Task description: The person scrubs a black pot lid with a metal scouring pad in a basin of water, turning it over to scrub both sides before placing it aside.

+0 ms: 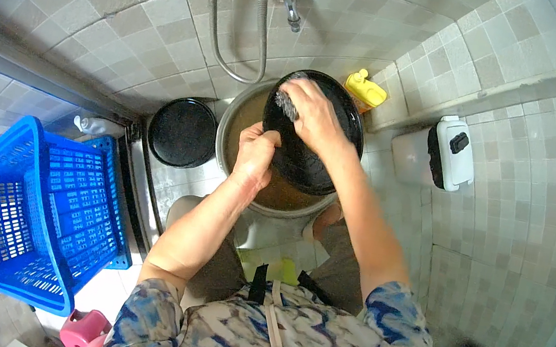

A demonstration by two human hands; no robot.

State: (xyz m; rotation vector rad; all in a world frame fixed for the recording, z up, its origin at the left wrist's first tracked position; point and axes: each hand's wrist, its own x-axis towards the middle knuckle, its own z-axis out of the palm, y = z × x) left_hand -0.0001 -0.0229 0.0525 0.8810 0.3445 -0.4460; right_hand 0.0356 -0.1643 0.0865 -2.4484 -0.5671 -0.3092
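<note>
My left hand [257, 153] grips the near left rim of a round black pan [308, 162], which is tilted over a large metal basin [222, 155]. Brownish water [279, 196] lies in the basin. A metal scouring pad [287, 104] is in my right hand [311, 110], pressed against the inside of the pan near its upper left rim. Slight blur shows on the right hand. To the left of the basin, another round black pan [183, 132] rests on the tiled floor.
A blue plastic basket [58, 218] stands at the left, with a pink plastic stool [84, 332] below it. Behind the basin are a yellow bottle [365, 91], a wall tap [289, 0] and a hanging metal hose [213, 34]. A white container [454, 154] is at the right.
</note>
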